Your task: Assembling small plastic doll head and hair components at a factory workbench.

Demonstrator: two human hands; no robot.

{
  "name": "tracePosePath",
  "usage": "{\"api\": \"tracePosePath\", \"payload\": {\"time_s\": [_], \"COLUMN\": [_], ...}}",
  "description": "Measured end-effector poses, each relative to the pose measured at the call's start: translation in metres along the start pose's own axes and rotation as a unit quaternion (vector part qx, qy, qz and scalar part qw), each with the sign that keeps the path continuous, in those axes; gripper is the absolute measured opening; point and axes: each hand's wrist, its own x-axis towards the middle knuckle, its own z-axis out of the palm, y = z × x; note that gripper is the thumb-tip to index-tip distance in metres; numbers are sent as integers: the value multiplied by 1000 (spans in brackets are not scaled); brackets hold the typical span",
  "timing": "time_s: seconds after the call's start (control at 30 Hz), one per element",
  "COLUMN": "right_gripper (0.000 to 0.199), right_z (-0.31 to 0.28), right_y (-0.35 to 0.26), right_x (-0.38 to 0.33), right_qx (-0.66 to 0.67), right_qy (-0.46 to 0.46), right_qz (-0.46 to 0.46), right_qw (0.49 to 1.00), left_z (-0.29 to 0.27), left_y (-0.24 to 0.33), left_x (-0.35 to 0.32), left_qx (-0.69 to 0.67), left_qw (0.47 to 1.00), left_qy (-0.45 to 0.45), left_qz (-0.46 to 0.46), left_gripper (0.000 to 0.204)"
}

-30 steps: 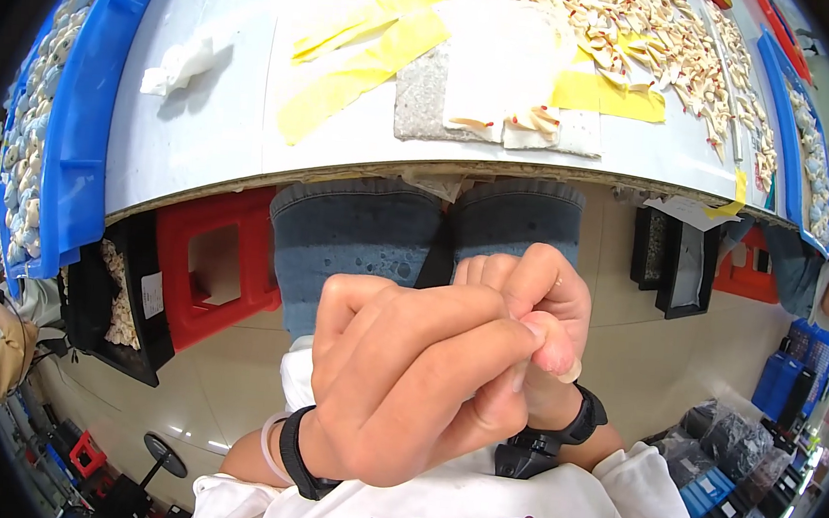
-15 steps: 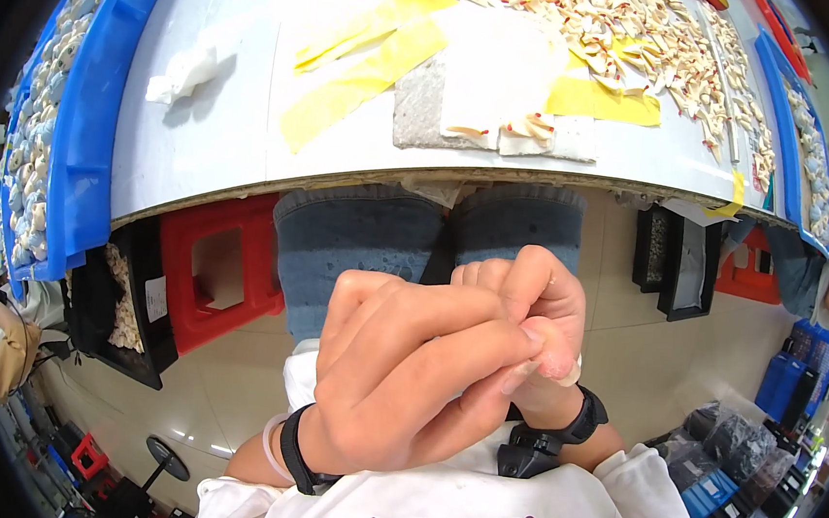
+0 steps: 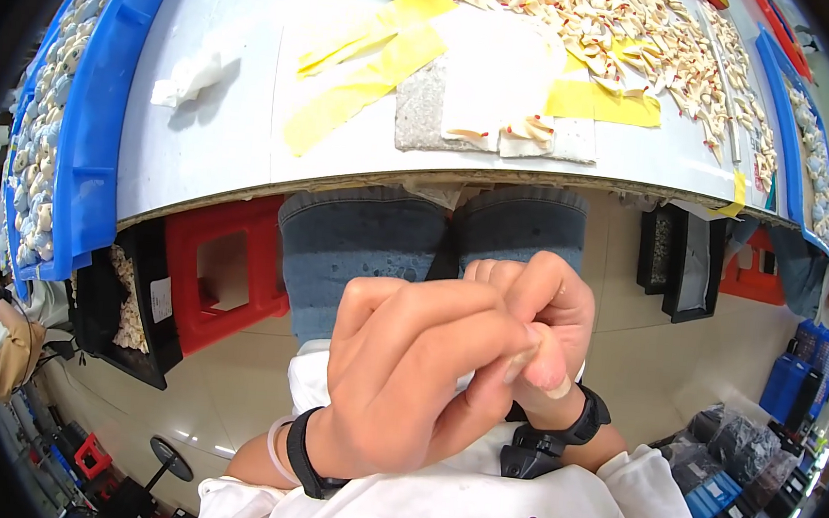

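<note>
**A:** What's around your hands?

**B:** Your left hand (image 3: pixel 405 375) and right hand (image 3: pixel 541 327) are pressed together close to your chest, below the desk (image 3: pixel 240 119) edge and above your knees (image 3: pixel 435 246). The left grip is folded over the right, fingertips meeting at 3 o'clock of the left hand; both are curled closed. A sliver of something white shows between them, but you cannot tell what it is. Each wrist has a black band.

**A:** And on the desk?

**B:** At 12 o'clock, a grey pad (image 3: pixel 426 114) with a white sheet (image 3: pixel 493 70) over it, a few small pale pieces on its near edge. Yellow strips (image 3: pixel 372 61) lie at 11 o'clock, a crumpled white tissue (image 3: pixel 187 78) further left. A heap of small pale pieces with red tips (image 3: pixel 627 27) spreads from 12 to 1 o'clock.

**A:** Edges, and room to move?

**B:** The desk's front edge curves just above your knees. A blue tray (image 3: pixel 95 117) of pale parts bounds the left at 10 o'clock, another blue tray (image 3: pixel 787 103) the right at 2. Under the desk, a red stool (image 3: pixel 223 273) sits at 9 o'clock beside a black bin (image 3: pixel 128 305); black boxes (image 3: pixel 677 260) stand at 3 o'clock. Bare floor lies between your legs and those boxes.
</note>
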Motion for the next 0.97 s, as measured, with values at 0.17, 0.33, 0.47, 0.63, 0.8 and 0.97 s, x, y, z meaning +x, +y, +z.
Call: {"api": "tracePosePath", "payload": {"time_s": [0.17,0.33,0.47,0.63,0.8,0.97], "right_gripper": [21,19,24,30,30,30], "right_z": [0,-2,-1,-1,-1,-4], "right_y": [-2,-3,-3,-2,-4,-3], "right_x": [2,0,1,0,-1,-1], "right_qx": [-2,3,4,-9,-5,-18], "right_qy": [-8,1,13,4,25,4], "right_qz": [0,13,11,4,16,-4], "right_qw": [1000,1000,1000,1000,1000,1000], "left_z": [-6,-6,-6,-5,-8,-9], "left_y": [-2,-2,-3,-3,-1,-5], "left_x": [1,1,1,0,1,-3], "left_qx": [-51,-61,-36,-38,-64,-9], "left_qw": [997,996,997,998,996,997], "left_qy": [-58,-62,-58,-48,-62,-58], "left_qz": [21,18,34,30,5,42], "left_gripper": [18,17,18,21,25,31]}}
